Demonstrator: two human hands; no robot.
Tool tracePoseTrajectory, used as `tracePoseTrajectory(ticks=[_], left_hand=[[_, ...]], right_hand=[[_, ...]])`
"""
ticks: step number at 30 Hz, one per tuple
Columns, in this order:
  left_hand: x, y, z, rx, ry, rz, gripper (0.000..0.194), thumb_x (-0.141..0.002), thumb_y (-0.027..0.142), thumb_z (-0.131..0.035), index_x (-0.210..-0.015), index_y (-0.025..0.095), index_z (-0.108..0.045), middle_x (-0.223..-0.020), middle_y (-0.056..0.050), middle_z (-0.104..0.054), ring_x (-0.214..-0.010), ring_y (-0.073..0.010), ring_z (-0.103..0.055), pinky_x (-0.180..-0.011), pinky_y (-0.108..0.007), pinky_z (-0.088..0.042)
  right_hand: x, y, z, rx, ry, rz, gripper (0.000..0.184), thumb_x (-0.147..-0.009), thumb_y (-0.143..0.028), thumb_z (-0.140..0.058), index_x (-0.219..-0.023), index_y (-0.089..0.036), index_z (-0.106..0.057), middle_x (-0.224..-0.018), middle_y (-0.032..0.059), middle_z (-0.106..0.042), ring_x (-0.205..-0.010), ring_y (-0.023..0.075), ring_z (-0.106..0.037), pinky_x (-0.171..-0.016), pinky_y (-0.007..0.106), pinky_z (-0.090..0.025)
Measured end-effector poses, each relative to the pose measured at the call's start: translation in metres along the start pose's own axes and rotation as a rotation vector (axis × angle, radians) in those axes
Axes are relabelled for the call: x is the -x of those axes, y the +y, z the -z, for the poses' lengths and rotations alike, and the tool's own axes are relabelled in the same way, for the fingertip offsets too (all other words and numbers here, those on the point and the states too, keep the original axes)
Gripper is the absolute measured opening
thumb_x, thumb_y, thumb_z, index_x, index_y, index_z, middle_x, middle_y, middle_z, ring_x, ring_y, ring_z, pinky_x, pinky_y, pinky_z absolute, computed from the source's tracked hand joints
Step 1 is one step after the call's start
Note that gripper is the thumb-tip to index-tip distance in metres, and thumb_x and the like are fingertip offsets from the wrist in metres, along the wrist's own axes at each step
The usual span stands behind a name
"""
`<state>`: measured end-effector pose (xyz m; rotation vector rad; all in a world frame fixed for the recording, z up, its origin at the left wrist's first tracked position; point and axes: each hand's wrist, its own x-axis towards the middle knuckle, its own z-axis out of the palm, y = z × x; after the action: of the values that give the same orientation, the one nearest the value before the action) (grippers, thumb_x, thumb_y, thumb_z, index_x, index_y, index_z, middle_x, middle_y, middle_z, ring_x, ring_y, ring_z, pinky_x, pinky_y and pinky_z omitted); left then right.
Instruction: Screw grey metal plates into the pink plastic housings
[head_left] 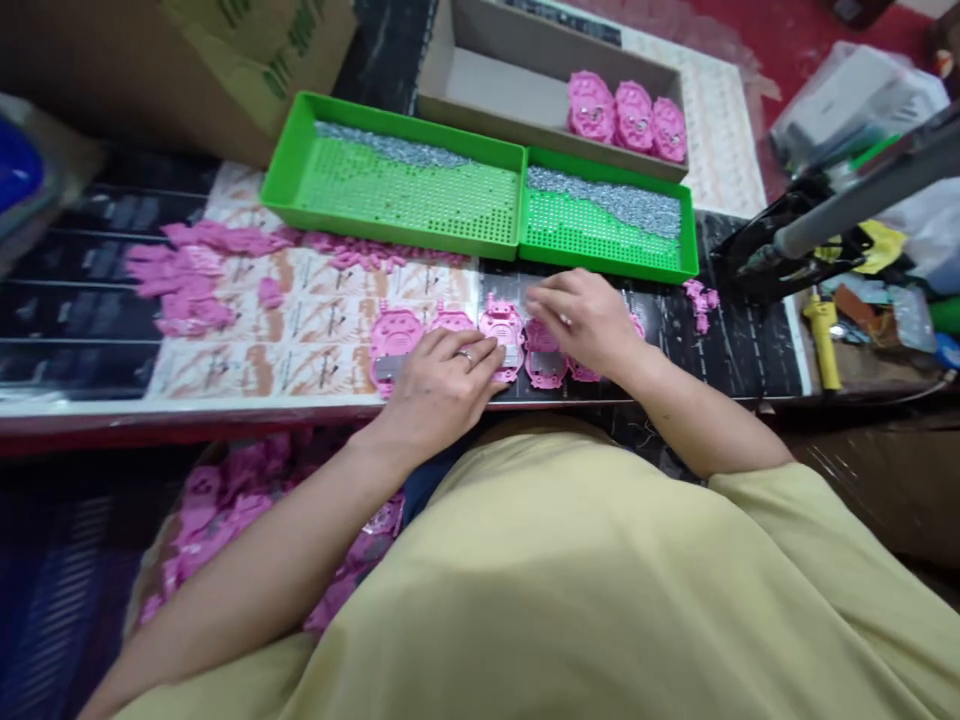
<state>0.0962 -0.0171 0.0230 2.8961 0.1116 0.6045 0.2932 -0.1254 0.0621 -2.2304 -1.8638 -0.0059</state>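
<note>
A row of pink plastic casings (397, 335) lies along the near edge of the table, some with a grey plate across the lower part. My left hand (442, 385), with a ring on one finger, rests over the row, its fingertips and thumb closed on the edge of the middle pink casing (501, 325). Just right of that casing, my right hand (592, 320) hovers over the row with thumb and fingers pinched together; what they hold is too small to make out. Another casing with a grey plate (546, 365) lies below the right hand, partly covered.
Two green perforated trays (405, 235) with small silvery metal parts stand behind the row. Beyond them, a cardboard box (502, 85) holds three pink pieces (634, 115). Loose pink parts (187, 275) lie left; more fill a container below the table. A yellow-handled tool (823, 340) lies right.
</note>
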Motion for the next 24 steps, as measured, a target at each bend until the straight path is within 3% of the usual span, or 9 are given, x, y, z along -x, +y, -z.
tracePoseTrajectory(ticks=[2,6,9,11,15,18,20,22,24], left_hand=[[-0.001,-0.001,0.001,-0.012,0.001,-0.015,0.026,-0.096,0.022,-0.056,-0.113,0.018,-0.075,-0.111,-0.012,-0.077,-0.106,-0.0312,-0.07,-0.09,-0.048,-0.055],[-0.002,-0.001,0.003,-0.1,0.002,-0.06,0.022,-0.097,0.024,-0.056,-0.108,0.02,-0.075,-0.109,-0.009,-0.078,-0.104,-0.0283,-0.071,-0.088,-0.044,-0.056],[-0.003,-0.001,0.004,-0.13,0.007,-0.058,0.023,-0.097,0.031,-0.058,-0.109,0.021,-0.074,-0.113,-0.01,-0.077,-0.106,-0.0296,-0.07,-0.089,-0.045,-0.056],[-0.004,0.0,0.005,-0.133,0.016,-0.043,0.025,-0.096,0.034,-0.059,-0.11,0.02,-0.074,-0.118,-0.011,-0.075,-0.108,-0.0308,-0.069,-0.089,-0.047,-0.056],[-0.006,0.001,0.009,-0.106,0.068,-0.027,0.022,-0.097,0.03,-0.058,-0.108,0.02,-0.075,-0.116,-0.01,-0.076,-0.102,-0.0283,-0.071,-0.087,-0.044,-0.058],[-0.005,0.002,0.011,-0.031,0.092,0.029,0.021,-0.098,0.027,-0.056,-0.105,0.021,-0.076,-0.108,-0.009,-0.077,-0.096,-0.0254,-0.072,-0.084,-0.041,-0.059],[-0.005,0.007,0.012,0.098,0.08,0.096,0.023,-0.098,0.026,-0.055,-0.102,0.02,-0.077,-0.101,-0.009,-0.078,-0.092,-0.023,-0.073,-0.083,-0.037,-0.059],[-0.008,0.016,0.012,0.343,0.033,0.189,0.027,-0.099,0.029,-0.053,-0.103,0.019,-0.077,-0.096,-0.008,-0.079,-0.09,-0.0201,-0.074,-0.082,-0.032,-0.059],[-0.015,0.027,0.013,0.715,-0.061,0.315,0.035,-0.101,0.039,-0.051,-0.11,0.016,-0.076,-0.096,-0.01,-0.079,-0.085,-0.0177,-0.075,-0.074,-0.027,-0.059]], right_hand=[[0.032,0.03,0.012,-0.01,0.137,-0.143,0.029,-0.1,-0.03,-0.049,-0.108,-0.02,-0.076,-0.107,0.0095,-0.074,-0.098,0.0205,-0.065,-0.083,0.033,-0.047],[0.096,0.092,0.027,0.257,0.28,-0.558,0.024,-0.089,-0.041,-0.064,-0.091,-0.018,-0.073,-0.087,0.0099,-0.074,-0.08,0.0247,-0.065,-0.069,0.035,-0.045],[0.116,0.122,0.019,0.345,0.27,-0.791,0.033,-0.081,-0.046,-0.072,-0.094,-0.015,-0.072,-0.085,0.0125,-0.073,-0.076,0.0276,-0.064,-0.066,0.036,-0.044],[0.116,0.133,0.009,0.339,0.267,-0.834,0.039,-0.079,-0.049,-0.072,-0.097,-0.014,-0.072,-0.087,0.0148,-0.072,-0.075,0.0277,-0.063,-0.067,0.037,-0.046],[0.112,0.149,-0.003,0.304,0.297,-0.796,0.035,-0.083,-0.047,-0.063,-0.088,-0.014,-0.074,-0.089,0.0167,-0.071,-0.07,0.0253,-0.061,-0.066,0.039,-0.048],[0.118,0.15,0.003,0.271,0.32,-0.731,0.031,-0.085,-0.041,-0.059,-0.081,-0.015,-0.075,-0.08,0.014,-0.07,-0.067,0.0245,-0.062,-0.065,0.039,-0.05],[0.12,0.138,0.013,0.23,0.347,-0.66,0.031,-0.088,-0.041,-0.057,-0.082,-0.017,-0.075,-0.076,0.0111,-0.07,-0.066,0.0228,-0.063,-0.065,0.038,-0.052],[0.115,0.113,0.024,0.168,0.39,-0.518,0.028,-0.091,-0.041,-0.057,-0.087,-0.02,-0.075,-0.077,0.0075,-0.071,-0.065,0.0195,-0.064,-0.064,0.034,-0.053],[0.101,0.077,0.037,0.087,0.481,-0.172,0.015,-0.091,-0.036,-0.065,-0.092,-0.024,-0.074,-0.08,0.004,-0.072,-0.065,0.0164,-0.065,-0.063,0.031,-0.054]])
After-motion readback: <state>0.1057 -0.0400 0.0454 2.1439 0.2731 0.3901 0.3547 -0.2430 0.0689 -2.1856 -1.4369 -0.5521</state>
